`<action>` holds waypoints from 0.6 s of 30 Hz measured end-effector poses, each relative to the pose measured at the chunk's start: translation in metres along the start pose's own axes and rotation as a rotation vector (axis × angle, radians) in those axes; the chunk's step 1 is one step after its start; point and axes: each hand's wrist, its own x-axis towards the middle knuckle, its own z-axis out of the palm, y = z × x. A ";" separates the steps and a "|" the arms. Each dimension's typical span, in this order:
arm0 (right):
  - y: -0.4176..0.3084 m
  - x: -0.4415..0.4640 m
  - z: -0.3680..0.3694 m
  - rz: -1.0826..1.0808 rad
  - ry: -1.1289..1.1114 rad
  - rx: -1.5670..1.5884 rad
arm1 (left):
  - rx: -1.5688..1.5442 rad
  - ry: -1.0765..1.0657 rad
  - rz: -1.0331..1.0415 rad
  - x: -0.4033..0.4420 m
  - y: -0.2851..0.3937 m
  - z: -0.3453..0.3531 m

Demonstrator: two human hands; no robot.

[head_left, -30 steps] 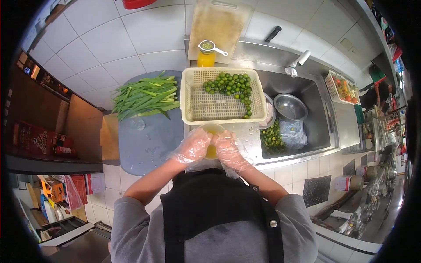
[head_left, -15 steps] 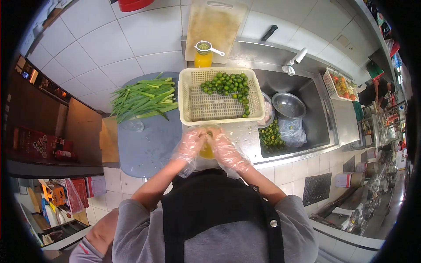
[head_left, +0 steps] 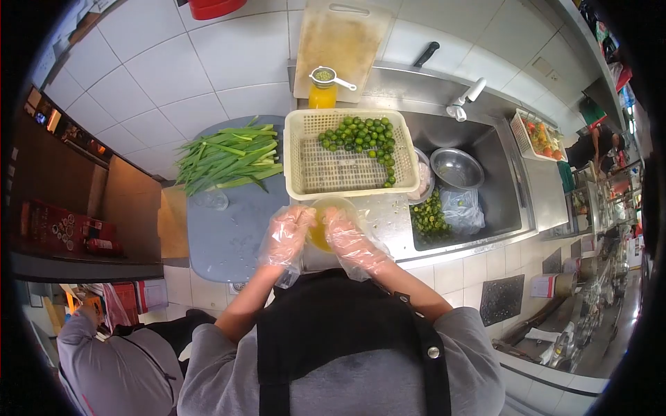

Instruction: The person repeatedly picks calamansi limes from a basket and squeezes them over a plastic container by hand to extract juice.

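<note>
Both my hands wear clear plastic gloves. My left hand is closed, fingertips pinched together, at the left side of a round container with yellow juice in it. Across from it, my right hand is closed too, its curled fingers over the container's right part. Whatever either hand holds is hidden by the fingers and gloves. Just beyond them sits a cream plastic basket, where small green limes are gathered toward the back and right.
Spring onions lie on the grey table at left. A strainer rests on a jar of orange liquid. Right, the sink holds squeezed limes, a metal bowl and a plastic bag. Another person bends at lower left.
My hands were together over the container with a green lime between them; now they are apart, the left one further left. The other person at lower left has moved further into view, bending.
</note>
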 end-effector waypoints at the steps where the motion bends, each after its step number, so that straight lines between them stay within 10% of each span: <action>1: 0.007 0.002 0.001 -0.155 0.018 -0.238 | -0.001 -0.002 0.002 0.000 -0.006 0.003; 3: 0.021 0.004 -0.007 -0.321 0.037 -0.481 | 0.017 -0.003 0.068 0.002 -0.020 0.009; 5: 0.020 -0.004 -0.045 -0.445 0.202 0.053 | -0.009 0.018 0.055 -0.001 -0.016 0.013; 7: -0.008 -0.017 -0.113 -0.287 0.321 -0.942 | -0.040 0.045 0.039 -0.005 -0.018 0.016; 9: 0.026 -0.015 -0.162 -0.300 0.622 -0.761 | -0.075 0.035 0.063 -0.007 -0.023 0.018; 14: 0.052 0.013 -0.211 0.351 0.460 -1.201 | 0.022 -0.002 0.084 -0.010 -0.002 0.007; 16: 0.008 0.042 -0.192 0.262 0.526 -0.762 | 0.012 -0.012 0.087 -0.014 -0.002 0.006; 18: 0.072 0.113 -0.182 -0.162 0.291 -1.103 | 0.022 0.006 0.093 -0.016 -0.004 0.008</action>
